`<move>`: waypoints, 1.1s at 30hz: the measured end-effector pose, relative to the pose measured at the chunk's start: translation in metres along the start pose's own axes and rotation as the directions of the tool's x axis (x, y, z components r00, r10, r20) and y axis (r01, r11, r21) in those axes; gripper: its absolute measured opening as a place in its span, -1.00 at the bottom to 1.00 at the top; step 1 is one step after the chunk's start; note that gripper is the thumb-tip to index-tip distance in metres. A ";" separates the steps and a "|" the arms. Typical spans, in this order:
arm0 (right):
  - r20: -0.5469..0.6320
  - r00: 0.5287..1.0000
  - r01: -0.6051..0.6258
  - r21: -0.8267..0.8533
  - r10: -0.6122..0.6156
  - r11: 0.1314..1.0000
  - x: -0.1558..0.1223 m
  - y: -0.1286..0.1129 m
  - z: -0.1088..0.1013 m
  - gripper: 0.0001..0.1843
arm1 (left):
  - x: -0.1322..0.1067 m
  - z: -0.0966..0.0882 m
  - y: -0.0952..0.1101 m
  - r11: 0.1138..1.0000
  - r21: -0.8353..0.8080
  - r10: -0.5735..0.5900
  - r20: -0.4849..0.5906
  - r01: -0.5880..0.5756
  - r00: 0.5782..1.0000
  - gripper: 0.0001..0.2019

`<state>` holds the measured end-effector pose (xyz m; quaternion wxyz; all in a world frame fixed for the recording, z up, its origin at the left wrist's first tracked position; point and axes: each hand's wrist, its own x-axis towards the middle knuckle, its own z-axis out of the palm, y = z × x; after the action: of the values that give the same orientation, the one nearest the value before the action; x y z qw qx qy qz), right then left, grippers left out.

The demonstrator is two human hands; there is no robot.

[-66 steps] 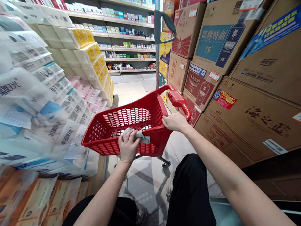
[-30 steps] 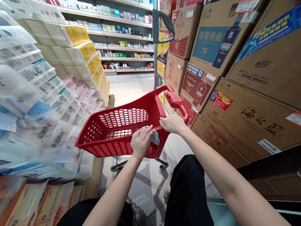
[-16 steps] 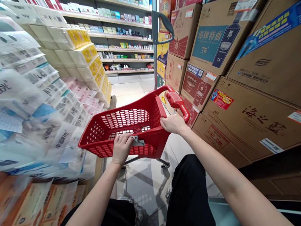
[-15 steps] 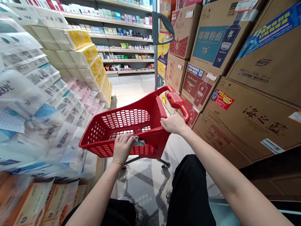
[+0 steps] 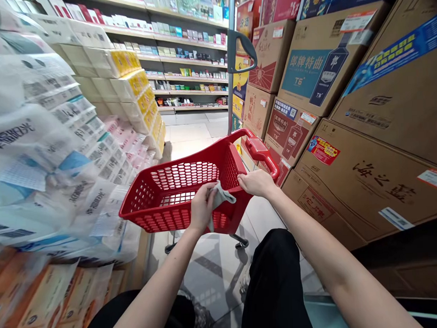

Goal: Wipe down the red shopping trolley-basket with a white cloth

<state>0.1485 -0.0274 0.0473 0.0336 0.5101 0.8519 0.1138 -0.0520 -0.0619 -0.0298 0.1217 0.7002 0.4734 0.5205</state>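
Two hands work at a red cart basket (image 5: 230, 170) at mid-frame, its long axis running from the handle (image 5: 264, 157) at right to the narrow end at left. The left hand (image 5: 203, 207) pinches a grey cloth (image 5: 221, 195) against the basket's inner wall, the cloth slanting down-left past the palm. The right hand (image 5: 257, 183) curls over the rim, holding nothing else. Tissue packs (image 5: 42, 141) fill the left; cartons (image 5: 365, 178) stack right.

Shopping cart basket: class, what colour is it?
The shopping cart basket is red, best seen in the head view.
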 end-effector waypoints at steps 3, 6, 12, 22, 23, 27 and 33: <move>0.013 1.000 -0.009 -0.002 0.009 1.000 -0.002 0.002 0.000 -0.40 | 0.012 0.004 0.008 1.000 -0.009 -0.005 -0.076 0.005 0.997 -0.85; 0.029 1.000 -0.003 -0.001 0.003 1.000 -0.003 0.003 -0.001 -0.39 | 0.018 0.017 0.010 0.996 0.069 0.063 -0.042 -0.060 0.997 -0.86; 0.024 1.000 -0.009 -0.011 0.009 1.000 -0.003 0.005 0.000 -0.40 | 0.004 0.011 -0.018 0.941 0.333 0.059 0.016 -0.061 0.998 -0.80; 0.048 0.998 -0.034 -0.009 0.035 0.999 -0.007 0.009 -0.001 -0.43 | -0.013 -0.004 -0.041 0.637 0.620 0.200 0.442 -0.459 0.874 -0.74; 0.044 0.998 -0.034 -0.010 0.035 0.999 -0.008 0.010 0.000 -0.43 | -0.015 -0.009 -0.045 0.622 0.630 0.188 0.456 -0.465 0.870 -0.75; 0.037 0.998 -0.042 -0.016 0.042 0.999 -0.009 0.017 0.003 -0.43 | -0.028 -0.046 -0.068 0.601 0.669 0.141 0.449 -0.437 0.882 -0.76; 0.049 0.998 -0.046 -0.008 0.046 0.999 -0.009 0.022 0.004 -0.45 | -0.047 -0.101 -0.105 0.583 0.723 0.077 0.404 -0.370 0.911 -0.75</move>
<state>0.1721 -0.0245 0.0476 0.0534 0.5322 0.8384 0.1047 -0.1936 -0.0766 -0.0847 -0.1881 0.8128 0.5317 0.1460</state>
